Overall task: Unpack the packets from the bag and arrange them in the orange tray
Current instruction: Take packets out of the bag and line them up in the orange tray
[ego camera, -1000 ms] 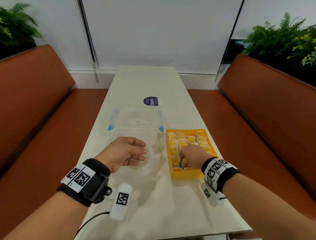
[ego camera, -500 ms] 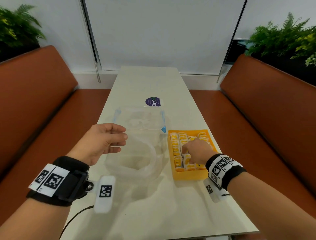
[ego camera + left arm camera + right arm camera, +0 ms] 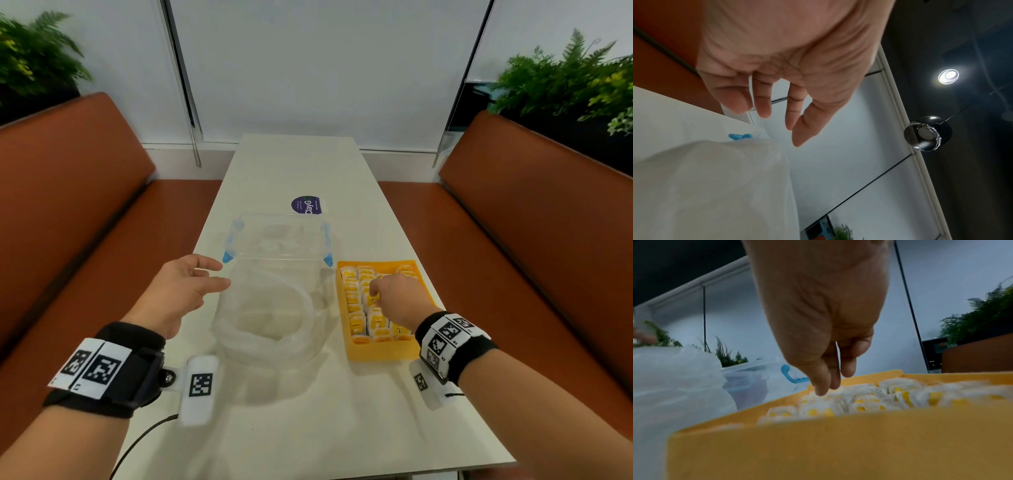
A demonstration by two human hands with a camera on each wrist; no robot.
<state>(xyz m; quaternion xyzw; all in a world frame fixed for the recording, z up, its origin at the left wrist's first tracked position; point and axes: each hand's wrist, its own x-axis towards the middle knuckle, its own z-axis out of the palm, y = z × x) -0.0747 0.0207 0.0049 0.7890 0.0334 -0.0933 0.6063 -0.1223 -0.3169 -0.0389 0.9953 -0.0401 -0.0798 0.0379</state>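
Observation:
A clear plastic bag (image 3: pixel 274 329) with a rolled-down rim stands open in the middle of the white table; I see no packets inside it. Right of it, the orange tray (image 3: pixel 380 353) holds several rows of yellow-and-white packets (image 3: pixel 356 308). My right hand (image 3: pixel 394 298) reaches down into the tray. In the right wrist view its fingers (image 3: pixel 824 382) point down, tips touching the packets (image 3: pixel 869 399) behind the tray wall (image 3: pixel 818 451). My left hand (image 3: pixel 191 287) hovers left of the bag, fingers spread and holding nothing. The left wrist view shows that hand (image 3: pixel 789 81) above the bag (image 3: pixel 705 178).
A clear container with blue clips (image 3: pixel 277 240) sits just behind the bag, and a purple round sticker (image 3: pixel 306 205) lies farther back. Brown benches (image 3: pixel 68 222) flank the narrow table (image 3: pixel 308 428), with plants behind them. The table's near edge is close to my forearms.
My left hand has lifted off the bag's mouth and moved left and away, opening its fingers. My right hand has shifted toward the far part of the tray.

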